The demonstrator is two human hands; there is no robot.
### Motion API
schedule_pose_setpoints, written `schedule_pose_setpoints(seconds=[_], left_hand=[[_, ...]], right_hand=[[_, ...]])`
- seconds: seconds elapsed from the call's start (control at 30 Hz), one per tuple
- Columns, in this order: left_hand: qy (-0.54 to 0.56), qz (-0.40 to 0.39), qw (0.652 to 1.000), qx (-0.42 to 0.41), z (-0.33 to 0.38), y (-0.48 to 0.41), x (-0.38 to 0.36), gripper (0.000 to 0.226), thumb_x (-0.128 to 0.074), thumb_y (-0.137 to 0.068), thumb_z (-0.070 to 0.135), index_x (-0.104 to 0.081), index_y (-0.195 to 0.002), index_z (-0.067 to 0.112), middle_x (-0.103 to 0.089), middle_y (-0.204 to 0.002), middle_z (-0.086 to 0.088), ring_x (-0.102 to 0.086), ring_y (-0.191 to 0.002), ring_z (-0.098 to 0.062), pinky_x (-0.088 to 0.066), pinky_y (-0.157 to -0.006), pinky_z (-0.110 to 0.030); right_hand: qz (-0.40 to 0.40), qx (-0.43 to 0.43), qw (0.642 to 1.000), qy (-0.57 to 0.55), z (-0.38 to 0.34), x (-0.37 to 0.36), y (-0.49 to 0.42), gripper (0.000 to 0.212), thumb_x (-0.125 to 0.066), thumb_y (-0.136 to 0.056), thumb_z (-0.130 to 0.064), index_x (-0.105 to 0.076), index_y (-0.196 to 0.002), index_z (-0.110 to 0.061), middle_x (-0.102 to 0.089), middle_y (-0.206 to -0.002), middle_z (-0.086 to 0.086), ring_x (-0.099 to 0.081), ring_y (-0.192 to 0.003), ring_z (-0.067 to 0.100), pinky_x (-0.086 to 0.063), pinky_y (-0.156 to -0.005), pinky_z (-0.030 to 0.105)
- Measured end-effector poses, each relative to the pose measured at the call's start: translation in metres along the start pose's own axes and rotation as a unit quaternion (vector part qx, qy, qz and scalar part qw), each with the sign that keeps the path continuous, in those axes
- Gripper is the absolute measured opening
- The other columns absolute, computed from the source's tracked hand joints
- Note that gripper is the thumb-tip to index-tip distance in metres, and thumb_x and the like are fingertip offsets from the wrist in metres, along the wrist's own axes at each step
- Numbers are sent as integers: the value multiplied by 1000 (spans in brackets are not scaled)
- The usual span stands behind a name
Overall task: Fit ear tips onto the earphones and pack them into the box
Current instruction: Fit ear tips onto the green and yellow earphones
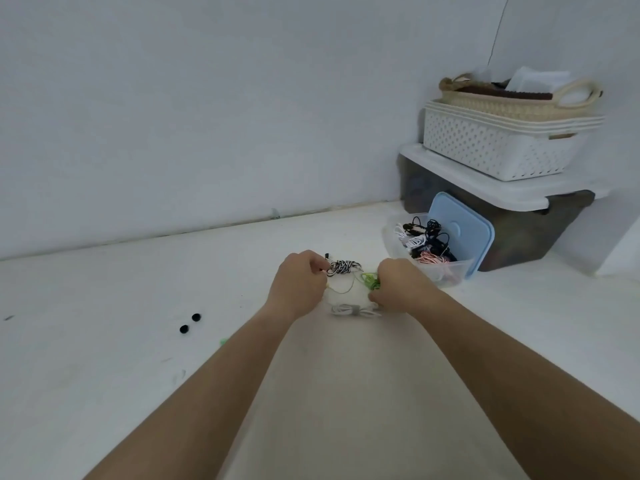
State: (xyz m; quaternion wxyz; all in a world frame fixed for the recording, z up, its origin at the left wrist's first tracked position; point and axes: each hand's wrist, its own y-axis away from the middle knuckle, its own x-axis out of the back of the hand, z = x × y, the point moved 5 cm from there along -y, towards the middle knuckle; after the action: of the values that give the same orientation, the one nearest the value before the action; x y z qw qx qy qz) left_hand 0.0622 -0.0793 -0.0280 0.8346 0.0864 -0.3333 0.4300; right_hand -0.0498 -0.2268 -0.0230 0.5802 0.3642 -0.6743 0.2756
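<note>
My left hand point(300, 284) and my right hand point(398, 285) are close together over the white table, both with curled fingers. My right hand grips a bundled green earphone point(370, 280); its thin cable runs across to my left hand, which pinches its end. A black-and-white striped earphone bundle point(344, 267) lies just behind my hands. A white earphone bundle point(353, 310) lies just in front of them. Two black ear tips point(189, 323) sit on the table to the left. The clear plastic box point(391, 242), holding several coiled earphones, stands to the right.
The box's blue lid point(465, 233) leans against a dark storage bin with a white lid point(519, 197). White perforated baskets point(491, 150) and a woven basket point(512, 98) are stacked on that bin. A small green bit point(223, 341) lies near the black ear tips.
</note>
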Motion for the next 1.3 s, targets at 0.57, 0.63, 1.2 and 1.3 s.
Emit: schedule_pose_setpoints(seconds=[0.57, 0.63, 1.2, 1.3], left_hand=[[269, -23, 957, 102, 2, 31, 45, 28, -42, -106, 32, -62, -117, 16, -67, -121, 0, -58, -116, -17, -39, -89, -28], [335, -42, 933, 121, 5, 36, 48, 41, -35, -106, 46, -63, -120, 19, -69, -121, 5, -58, -115, -11, -35, -95, -29], [517, -97, 825, 205, -49, 110, 99, 24, -54, -95, 16, -65, -113, 5, -68, -92, -12, -59, -64, -20, -49, -57, -25], [503, -54, 837, 207, -64, 113, 112, 30, -47, -92, -5, -63, -117, -2, -67, -108, -18, -68, -80, -26, -57, -77, -30]], right_hand=[[111, 101, 886, -440, -53, 94, 30, 3, -75, -84, -19, -72, -86, -18, -64, -68, -5, -54, -58, 7, -45, -63, 23], [95, 121, 877, -456, -66, 100, 36, 2, -74, -86, -17, -72, -86, -17, -62, -69, -2, -53, -57, 7, -41, -53, 15], [91, 89, 905, -405, -110, 48, 43, 5, -70, -79, -23, -70, -80, -19, -60, -65, -7, -55, -61, 12, -42, -60, 25], [73, 64, 928, -360, -99, 32, 41, 9, -71, -78, -26, -70, -81, -18, -64, -72, -7, -60, -68, 11, -44, -63, 26]])
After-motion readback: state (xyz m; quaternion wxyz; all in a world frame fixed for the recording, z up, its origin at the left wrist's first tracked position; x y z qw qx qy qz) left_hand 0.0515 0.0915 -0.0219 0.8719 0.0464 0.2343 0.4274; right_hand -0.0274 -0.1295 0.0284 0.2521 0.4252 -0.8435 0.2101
